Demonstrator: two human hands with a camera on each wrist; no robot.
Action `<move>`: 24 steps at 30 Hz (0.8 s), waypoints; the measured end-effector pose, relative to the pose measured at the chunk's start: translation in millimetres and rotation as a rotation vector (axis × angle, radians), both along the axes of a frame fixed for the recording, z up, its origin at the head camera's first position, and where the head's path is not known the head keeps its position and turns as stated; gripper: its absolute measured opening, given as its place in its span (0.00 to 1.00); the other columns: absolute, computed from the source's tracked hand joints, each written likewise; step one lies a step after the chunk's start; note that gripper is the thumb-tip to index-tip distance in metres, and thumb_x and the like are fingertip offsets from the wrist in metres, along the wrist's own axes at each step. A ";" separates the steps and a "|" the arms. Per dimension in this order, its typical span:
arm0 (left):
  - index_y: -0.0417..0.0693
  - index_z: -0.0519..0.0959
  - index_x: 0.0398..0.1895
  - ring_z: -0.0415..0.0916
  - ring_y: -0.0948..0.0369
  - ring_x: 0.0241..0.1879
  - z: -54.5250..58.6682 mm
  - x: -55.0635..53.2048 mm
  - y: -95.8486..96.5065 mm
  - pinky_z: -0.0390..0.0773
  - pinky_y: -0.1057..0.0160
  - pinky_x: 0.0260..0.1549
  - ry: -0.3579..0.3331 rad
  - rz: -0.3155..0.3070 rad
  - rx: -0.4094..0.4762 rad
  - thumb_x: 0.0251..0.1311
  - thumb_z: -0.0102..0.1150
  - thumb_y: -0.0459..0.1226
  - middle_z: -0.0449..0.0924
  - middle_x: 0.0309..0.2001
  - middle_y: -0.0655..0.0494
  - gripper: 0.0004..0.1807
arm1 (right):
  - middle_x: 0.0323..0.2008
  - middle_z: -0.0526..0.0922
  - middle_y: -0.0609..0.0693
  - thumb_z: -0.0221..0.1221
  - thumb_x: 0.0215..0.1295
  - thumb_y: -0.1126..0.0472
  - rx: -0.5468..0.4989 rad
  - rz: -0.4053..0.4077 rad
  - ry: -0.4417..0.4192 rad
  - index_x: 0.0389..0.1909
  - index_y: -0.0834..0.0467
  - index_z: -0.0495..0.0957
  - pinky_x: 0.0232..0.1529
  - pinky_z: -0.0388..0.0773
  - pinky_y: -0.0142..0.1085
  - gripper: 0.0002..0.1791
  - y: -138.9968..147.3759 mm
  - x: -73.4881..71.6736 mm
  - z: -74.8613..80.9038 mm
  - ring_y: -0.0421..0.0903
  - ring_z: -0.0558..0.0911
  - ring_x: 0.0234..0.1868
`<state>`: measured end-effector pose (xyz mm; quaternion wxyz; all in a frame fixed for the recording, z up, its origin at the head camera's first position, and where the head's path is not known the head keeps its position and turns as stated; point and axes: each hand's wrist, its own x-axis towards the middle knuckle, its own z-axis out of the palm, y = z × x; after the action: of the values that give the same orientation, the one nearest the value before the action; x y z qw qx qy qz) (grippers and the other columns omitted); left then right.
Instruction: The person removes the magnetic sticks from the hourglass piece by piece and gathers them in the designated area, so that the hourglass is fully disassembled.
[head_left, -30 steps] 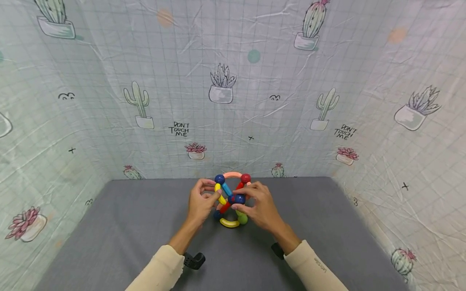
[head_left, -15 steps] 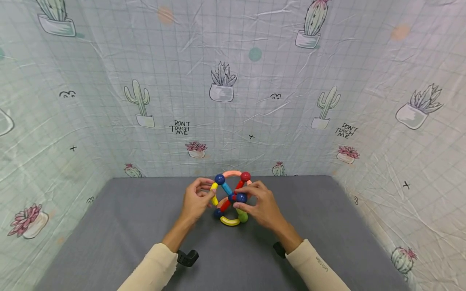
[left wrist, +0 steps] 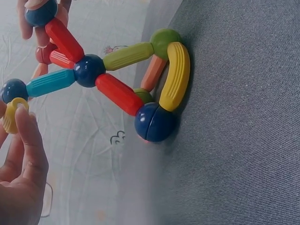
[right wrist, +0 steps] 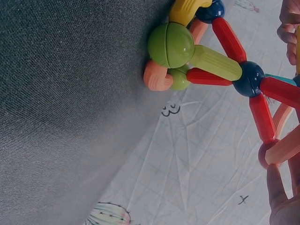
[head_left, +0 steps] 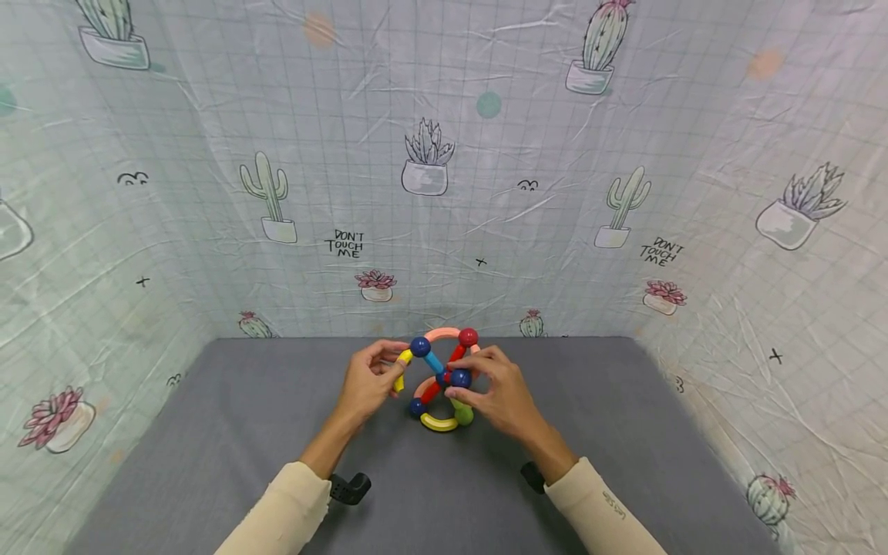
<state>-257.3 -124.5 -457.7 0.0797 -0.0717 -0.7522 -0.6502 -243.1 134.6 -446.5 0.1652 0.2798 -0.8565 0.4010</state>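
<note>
Two at once: pinching a yellow stick [left wrist: 10,121] with the left hand [head_left: 366,381], just beside a blue ball [head_left: 420,347], and holding another blue ball [head_left: 461,378] with the right hand [head_left: 498,391], on the ball-and-stick toy [left wrist: 88,71] standing on the grey tabletop [head_left: 444,493].

We read the toy as moulded plastic all over. Centre blue ball [left wrist: 90,71]: smooth, glossy, crisp highlights. Lower blue ball [left wrist: 156,122]: same gloss, with a visible seam line. Large green ball [right wrist: 171,45]: smooth too, softer satin sheen, also seamed. Green rod [right wrist: 215,62] and yellow curved bar [left wrist: 175,76]: ribbed lengthwise, semi-matt. Light blue rod [left wrist: 50,83]: fine ribs, low sheen. Desk [left wrist: 243,117]: we see matt grey woven cloth, coarse grain. Backdrop [head_left: 444,231]: thin printed sheet, creased, slight shine; cloth or plastic, we can't tell. Sleeve [head_left: 284,497]: soft matt fabric. Wrist mount [head_left: 350,489]: black, looks like plastic, mostly matt.
</note>
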 end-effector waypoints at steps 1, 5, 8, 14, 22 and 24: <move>0.47 0.87 0.54 0.80 0.59 0.25 -0.5 -0.3 -0.1 0.84 0.63 0.22 0.004 0.003 -0.004 0.70 0.68 0.35 0.84 0.45 0.38 0.11 | 0.45 0.80 0.45 0.78 0.59 0.49 0.001 -0.001 -0.003 0.54 0.49 0.90 0.40 0.76 0.34 0.23 0.0 0.0 -0.1 0.49 0.82 0.44; 0.48 0.87 0.53 0.79 0.59 0.25 -0.8 -1.2 -0.3 0.84 0.62 0.21 0.030 0.015 -0.035 0.70 0.68 0.33 0.84 0.44 0.40 0.11 | 0.45 0.80 0.44 0.78 0.58 0.49 0.010 -0.012 -0.005 0.55 0.47 0.90 0.40 0.76 0.34 0.23 0.1 -0.4 -0.4 0.43 0.80 0.44; 0.50 0.88 0.52 0.80 0.58 0.25 0.7 -2.2 -1.0 0.84 0.61 0.20 0.059 0.024 -0.082 0.69 0.68 0.32 0.85 0.43 0.42 0.11 | 0.45 0.80 0.44 0.78 0.58 0.49 0.015 -0.014 -0.006 0.55 0.47 0.90 0.41 0.77 0.34 0.23 0.1 -0.7 -0.3 0.41 0.79 0.44; 0.55 0.89 0.52 0.81 0.56 0.28 2.3 -1.4 -4.8 0.84 0.60 0.21 0.106 0.061 -0.228 0.68 0.66 0.33 0.86 0.42 0.50 0.13 | 0.46 0.80 0.44 0.78 0.58 0.48 0.017 -0.020 -0.026 0.55 0.47 0.90 0.40 0.77 0.34 0.23 -0.1 -0.6 0.1 0.41 0.79 0.44; 0.58 0.88 0.56 0.81 0.57 0.31 3.8 10.9 -22.0 0.82 0.62 0.24 0.119 0.065 -0.342 0.70 0.70 0.39 0.88 0.46 0.51 0.13 | 0.45 0.80 0.44 0.78 0.58 0.48 0.010 -0.019 -0.019 0.55 0.47 0.90 0.40 0.76 0.36 0.23 0.8 -1.8 -0.4 0.42 0.79 0.44; 0.57 0.88 0.57 0.82 0.58 0.31 4.4 15.9 -30.9 0.83 0.63 0.26 0.103 0.056 -0.350 0.69 0.71 0.41 0.88 0.47 0.50 0.15 | 0.44 0.80 0.44 0.78 0.58 0.49 0.005 -0.011 -0.014 0.55 0.48 0.90 0.40 0.75 0.35 0.23 0.9 -1.8 -0.8 0.42 0.79 0.44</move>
<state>-241.4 -155.4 -453.3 0.1226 -0.0969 -0.8505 -0.5023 -245.0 135.5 -447.3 0.1609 0.2725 -0.8602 0.4000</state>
